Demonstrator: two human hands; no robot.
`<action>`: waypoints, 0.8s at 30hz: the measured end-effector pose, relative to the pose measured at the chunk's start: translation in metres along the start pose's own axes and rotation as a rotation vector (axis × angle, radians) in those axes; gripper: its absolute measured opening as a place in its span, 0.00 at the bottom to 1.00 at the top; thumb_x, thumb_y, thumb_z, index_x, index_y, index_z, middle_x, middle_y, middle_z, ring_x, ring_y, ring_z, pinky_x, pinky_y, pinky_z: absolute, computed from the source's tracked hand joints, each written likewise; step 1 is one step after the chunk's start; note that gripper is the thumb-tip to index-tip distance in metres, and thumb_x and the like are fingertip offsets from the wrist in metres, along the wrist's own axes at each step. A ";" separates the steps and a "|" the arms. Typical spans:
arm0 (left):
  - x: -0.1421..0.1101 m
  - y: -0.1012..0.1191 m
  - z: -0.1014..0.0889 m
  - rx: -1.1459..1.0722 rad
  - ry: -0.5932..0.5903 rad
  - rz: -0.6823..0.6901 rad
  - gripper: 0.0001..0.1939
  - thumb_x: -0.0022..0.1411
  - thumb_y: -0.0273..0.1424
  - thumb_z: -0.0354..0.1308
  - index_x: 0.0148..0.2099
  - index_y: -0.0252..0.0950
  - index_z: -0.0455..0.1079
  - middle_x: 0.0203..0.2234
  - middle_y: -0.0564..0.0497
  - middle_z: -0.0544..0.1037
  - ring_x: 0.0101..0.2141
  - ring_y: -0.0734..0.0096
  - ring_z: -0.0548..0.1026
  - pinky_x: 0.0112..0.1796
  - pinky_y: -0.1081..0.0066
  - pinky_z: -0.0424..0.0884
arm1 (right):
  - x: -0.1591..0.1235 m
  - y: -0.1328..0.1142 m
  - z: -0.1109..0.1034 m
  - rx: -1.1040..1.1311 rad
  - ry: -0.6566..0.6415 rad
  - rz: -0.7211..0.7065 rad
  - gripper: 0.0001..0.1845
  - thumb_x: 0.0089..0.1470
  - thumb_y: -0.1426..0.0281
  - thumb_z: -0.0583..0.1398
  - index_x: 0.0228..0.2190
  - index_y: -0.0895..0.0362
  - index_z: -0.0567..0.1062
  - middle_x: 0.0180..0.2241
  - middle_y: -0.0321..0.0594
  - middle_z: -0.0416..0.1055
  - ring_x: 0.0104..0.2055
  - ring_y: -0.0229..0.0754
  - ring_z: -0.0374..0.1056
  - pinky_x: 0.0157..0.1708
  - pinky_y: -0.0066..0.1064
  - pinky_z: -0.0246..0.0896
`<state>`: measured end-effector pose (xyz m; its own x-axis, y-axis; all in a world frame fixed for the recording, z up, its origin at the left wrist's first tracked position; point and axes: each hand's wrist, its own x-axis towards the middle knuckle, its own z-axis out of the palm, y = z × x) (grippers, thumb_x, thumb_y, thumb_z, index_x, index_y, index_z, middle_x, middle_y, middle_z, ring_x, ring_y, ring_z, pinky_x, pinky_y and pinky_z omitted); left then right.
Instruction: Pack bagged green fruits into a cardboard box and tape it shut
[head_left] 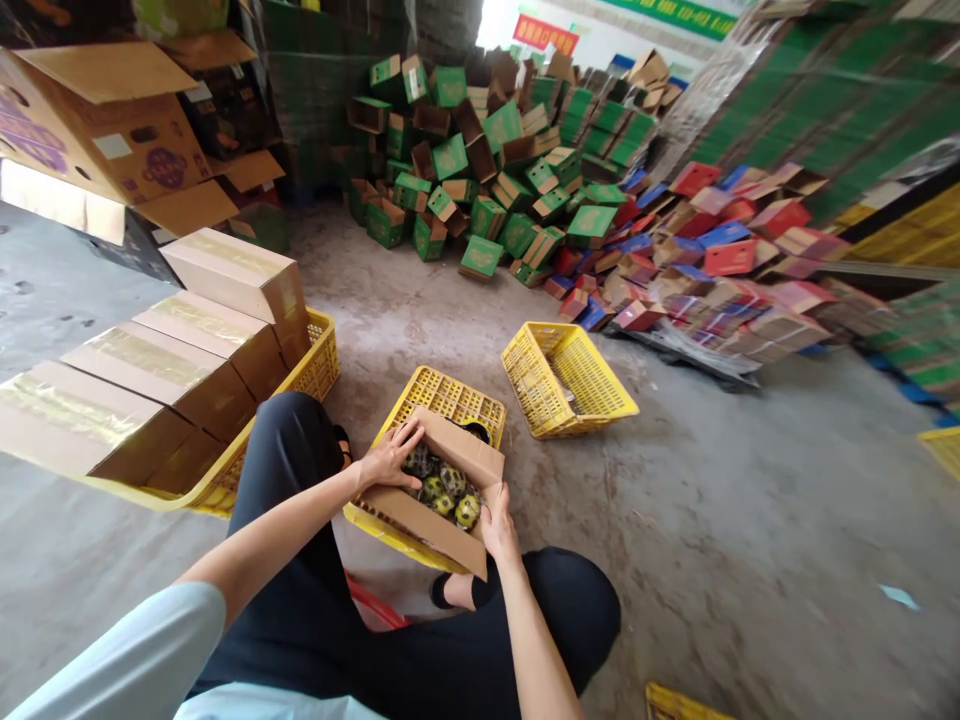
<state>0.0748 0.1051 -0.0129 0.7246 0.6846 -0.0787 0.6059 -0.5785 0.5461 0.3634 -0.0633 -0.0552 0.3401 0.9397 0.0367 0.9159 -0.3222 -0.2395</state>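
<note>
An open cardboard box (460,445) rests on a yellow plastic crate (442,393) between my knees, its long flaps standing out. Inside lie several round yellow-green items (452,479) with dark patches, seemingly in clear wrap; their kind is unclear. My left hand (390,460) lies over the box's left end, fingers spread and touching the cardboard. At the right end, my right hand (499,525) grips the box edge, thumb up near the rim. A dark round object (478,432), perhaps a tape roll, shows partly behind the far flap.
To my left, closed taped cartons (199,325) fill a long yellow crate (322,355). Another yellow crate (566,385) sits ahead to the right. Heaps of green boxes (480,255) and red-blue boxes (731,257) lie farther off. A large open carton (135,140) stands far left.
</note>
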 end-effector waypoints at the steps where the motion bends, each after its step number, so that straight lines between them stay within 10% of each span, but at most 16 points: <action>1: -0.001 0.001 -0.002 0.006 -0.005 -0.001 0.61 0.56 0.48 0.71 0.79 0.37 0.40 0.76 0.33 0.39 0.72 0.29 0.46 0.64 0.42 0.59 | 0.001 -0.005 -0.004 -0.010 -0.003 0.030 0.43 0.65 0.68 0.46 0.73 0.70 0.35 0.62 0.66 0.69 0.54 0.57 0.77 0.51 0.45 0.72; 8: -0.015 0.003 -0.008 0.051 0.021 0.015 0.41 0.62 0.30 0.63 0.74 0.36 0.56 0.75 0.35 0.50 0.73 0.38 0.50 0.66 0.43 0.58 | -0.008 -0.043 -0.033 -0.042 0.078 -0.041 0.33 0.68 0.63 0.48 0.69 0.64 0.60 0.73 0.61 0.51 0.75 0.63 0.48 0.68 0.59 0.51; 12: -0.005 0.015 0.002 0.017 0.028 0.071 0.30 0.65 0.28 0.58 0.69 0.37 0.65 0.66 0.39 0.69 0.64 0.52 0.69 0.64 0.59 0.65 | 0.000 -0.066 -0.025 -0.017 -0.046 -0.196 0.28 0.67 0.66 0.52 0.65 0.56 0.69 0.68 0.54 0.62 0.70 0.57 0.59 0.66 0.50 0.61; 17: 0.017 0.028 0.021 0.088 -0.036 -0.032 0.37 0.59 0.27 0.64 0.70 0.30 0.61 0.62 0.30 0.68 0.63 0.36 0.67 0.61 0.46 0.66 | 0.028 -0.088 -0.010 -0.031 -0.154 -0.244 0.29 0.58 0.72 0.63 0.61 0.50 0.73 0.58 0.50 0.70 0.60 0.55 0.70 0.57 0.42 0.69; 24: 0.026 0.020 0.012 0.083 -0.104 0.006 0.32 0.59 0.25 0.64 0.65 0.30 0.66 0.55 0.35 0.71 0.54 0.48 0.74 0.57 0.61 0.70 | -0.002 -0.061 -0.035 -0.003 -0.121 -0.180 0.15 0.66 0.74 0.51 0.49 0.53 0.74 0.47 0.46 0.71 0.49 0.51 0.73 0.46 0.38 0.71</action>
<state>0.1094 0.1062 -0.0139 0.7560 0.6337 -0.1640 0.6233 -0.6203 0.4761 0.3144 -0.0493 -0.0071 0.1434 0.9889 -0.0384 0.9601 -0.1484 -0.2369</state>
